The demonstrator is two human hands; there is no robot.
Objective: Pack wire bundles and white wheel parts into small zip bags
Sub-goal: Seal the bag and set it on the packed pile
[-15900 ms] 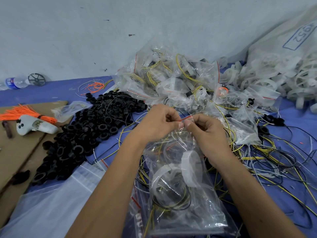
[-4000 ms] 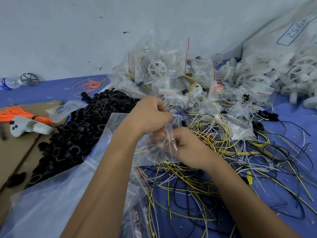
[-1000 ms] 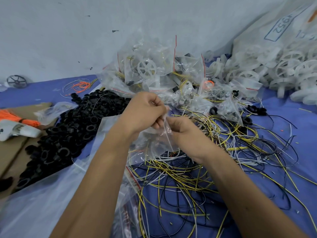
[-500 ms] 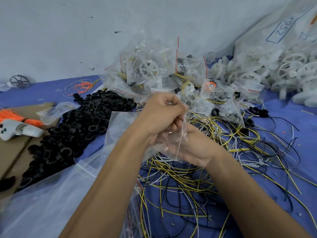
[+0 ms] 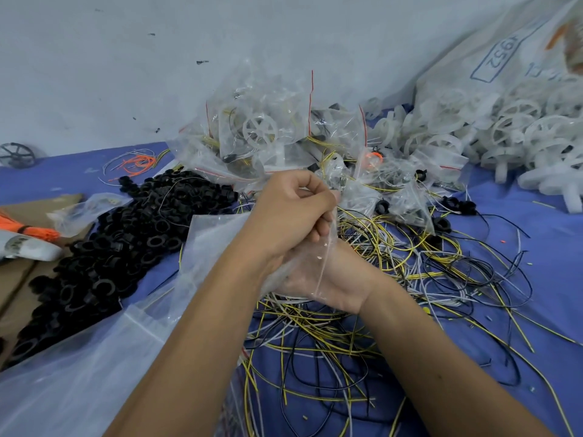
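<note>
My left hand (image 5: 288,212) is curled and pinches the top edge of a small clear zip bag (image 5: 317,271) in the middle of the view. My right hand (image 5: 339,280) lies just below it, seen through the bag's film, its curled fingers tucked under my left hand at the bag's mouth. Whether anything is in the bag I cannot tell. Loose yellow, black and white wires (image 5: 347,329) lie tangled on the blue cloth under both hands. White wheel parts (image 5: 520,137) are heaped at the far right.
A pile of filled zip bags (image 5: 277,137) stands behind my hands against the wall. Black rings (image 5: 126,241) are heaped at the left. A large clear plastic sheet (image 5: 94,357) lies at the near left. Cardboard (image 5: 19,279) with an orange wire bundle (image 5: 34,230) is at the left edge.
My left hand has lifted the bag's top edge slightly. My right hand has slid lower behind the film. A filled bag from earlier has gone to the pile.
</note>
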